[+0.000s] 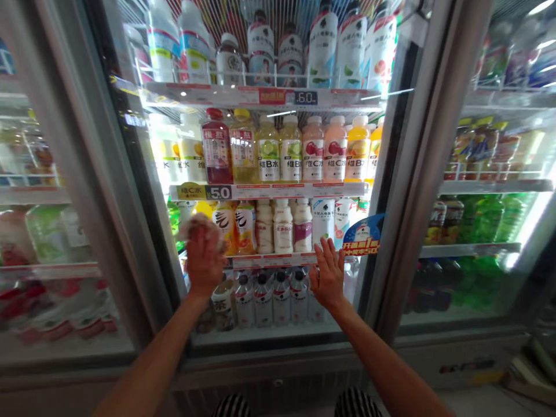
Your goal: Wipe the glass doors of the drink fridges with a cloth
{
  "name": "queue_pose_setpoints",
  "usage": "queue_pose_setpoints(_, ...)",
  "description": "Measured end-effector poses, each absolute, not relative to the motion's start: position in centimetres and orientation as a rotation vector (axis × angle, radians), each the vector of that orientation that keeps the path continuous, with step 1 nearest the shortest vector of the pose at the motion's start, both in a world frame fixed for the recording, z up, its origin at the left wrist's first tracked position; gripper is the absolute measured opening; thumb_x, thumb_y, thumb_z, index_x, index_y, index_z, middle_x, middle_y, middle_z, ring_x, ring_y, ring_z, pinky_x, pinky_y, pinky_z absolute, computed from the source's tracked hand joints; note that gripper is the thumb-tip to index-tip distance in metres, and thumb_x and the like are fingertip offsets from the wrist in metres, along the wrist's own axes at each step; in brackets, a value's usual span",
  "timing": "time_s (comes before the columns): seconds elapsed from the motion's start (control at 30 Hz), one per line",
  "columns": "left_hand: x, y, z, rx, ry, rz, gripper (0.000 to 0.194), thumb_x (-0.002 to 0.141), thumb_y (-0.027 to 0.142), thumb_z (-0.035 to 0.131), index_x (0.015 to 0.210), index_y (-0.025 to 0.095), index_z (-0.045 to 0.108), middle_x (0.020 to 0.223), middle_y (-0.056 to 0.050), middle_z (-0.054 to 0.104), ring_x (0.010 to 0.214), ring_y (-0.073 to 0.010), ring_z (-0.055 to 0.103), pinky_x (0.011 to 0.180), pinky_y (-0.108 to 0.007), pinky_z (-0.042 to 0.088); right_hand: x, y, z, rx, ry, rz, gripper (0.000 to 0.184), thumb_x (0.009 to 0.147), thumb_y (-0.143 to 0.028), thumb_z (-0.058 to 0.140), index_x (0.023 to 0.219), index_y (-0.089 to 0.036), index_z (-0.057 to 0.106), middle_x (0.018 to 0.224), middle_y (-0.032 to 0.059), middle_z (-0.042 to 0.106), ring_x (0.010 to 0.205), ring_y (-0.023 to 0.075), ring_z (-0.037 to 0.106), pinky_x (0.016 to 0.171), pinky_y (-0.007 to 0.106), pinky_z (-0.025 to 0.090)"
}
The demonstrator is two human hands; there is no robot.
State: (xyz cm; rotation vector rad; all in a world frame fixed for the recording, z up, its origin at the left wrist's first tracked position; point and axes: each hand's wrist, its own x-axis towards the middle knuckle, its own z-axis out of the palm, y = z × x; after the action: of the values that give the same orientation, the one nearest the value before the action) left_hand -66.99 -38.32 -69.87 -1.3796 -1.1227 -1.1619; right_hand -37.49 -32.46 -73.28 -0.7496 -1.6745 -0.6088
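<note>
My left hand [204, 263] presses a pale, crumpled cloth [200, 225] against the glass door [278, 336] of a drinks fridge. Motion blurs the cloth and the fingers, and the palm faces the glass. To the right, my right hand [329, 275] lies against the same pane with its fingers stretched and slightly apart, holding nothing. Just beside it a blue and red sticker [362, 236] is stuck on the glass. Behind the pane, orange drink bottles [245, 229] and white milk bottles [282, 226] stand between the two hands.
Metal door frames [428, 174] run up both sides of the pane. Shelves inside hold rows of bottles, with a price label [219, 192] on one edge. More fridge doors stand left and right. Below, two striped knees [357, 402] show near the fridge base [278, 376].
</note>
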Motion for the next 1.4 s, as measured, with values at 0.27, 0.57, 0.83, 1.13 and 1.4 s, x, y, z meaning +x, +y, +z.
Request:
queue_pose_setpoints(0.27, -59.7, -36.3, -70.2, -1.524, -1.064, -1.093, 0.056, 0.085, 0.017, 0.043, 0.138, 0.028, 0.027, 0.148, 0.000, 0.023, 0.135, -0.0202, 0.022, 0.112, -0.043, 0.023, -38.2, -33.3, -73.0, -0.663, -1.671, -0.577, 0.060, 0.083, -0.011, 0.038, 0.140, -0.020, 0.024, 0.143, 0.0101, 0.036, 0.137, 0.0218, 0.023, 0.111, 0.050, 0.019)
queue_pose_setpoints(0.57, -59.2, -36.6, -71.1, -1.603, -0.999, -1.119, 0.073, 0.081, 0.028, 0.054, 0.141, 0.017, 0.014, 0.148, -0.015, 0.017, 0.136, -0.0263, 0.018, 0.109, -0.047, 0.026, -45.0, -34.0, -71.5, -0.512, -1.801, -0.521, 0.047, 0.085, -0.020, 0.041, 0.132, -0.017, 0.040, 0.139, 0.0118, 0.042, 0.135, 0.0206, 0.027, 0.108, 0.042, 0.030)
queue_pose_setpoints(0.83, -61.0, -37.0, -74.0, -1.553, -1.224, -1.070, 0.077, 0.081, 0.038, 0.054, 0.143, 0.017, 0.012, 0.148, -0.013, 0.018, 0.137, -0.0287, 0.016, 0.111, -0.050, 0.016, -46.0, -32.5, -72.1, -0.674, -1.685, -0.703, 0.027, 0.087, -0.027, 0.046, 0.113, -0.027, 0.054, 0.133, 0.0037, 0.050, 0.135, 0.0194, 0.027, 0.112, 0.051, 0.005)
queue_pose_setpoints(1.13, -58.7, -36.6, -74.2, -1.517, -1.329, -1.153, 0.079, 0.083, 0.036, 0.052, 0.143, 0.019, 0.005, 0.149, -0.013, 0.011, 0.138, -0.0285, 0.007, 0.110, -0.052, 0.012, -30.9, -29.2, -77.5, -0.891, -1.322, -0.650, 0.048, 0.081, -0.025, 0.047, 0.127, -0.012, 0.042, 0.132, 0.0202, 0.046, 0.131, 0.0322, 0.033, 0.102, 0.058, 0.028)
queue_pose_setpoints(1.4, -59.1, -37.3, -74.1, -1.512, -1.349, -1.027, 0.073, 0.084, 0.033, 0.049, 0.143, 0.018, 0.008, 0.148, -0.014, 0.015, 0.138, -0.0260, 0.009, 0.110, -0.048, 0.017, -42.5, -30.6, -74.8, -0.663, -1.601, -0.687, 0.041, 0.083, -0.024, 0.050, 0.123, -0.031, 0.052, 0.135, 0.0055, 0.048, 0.136, 0.0265, 0.024, 0.109, 0.053, 0.016)
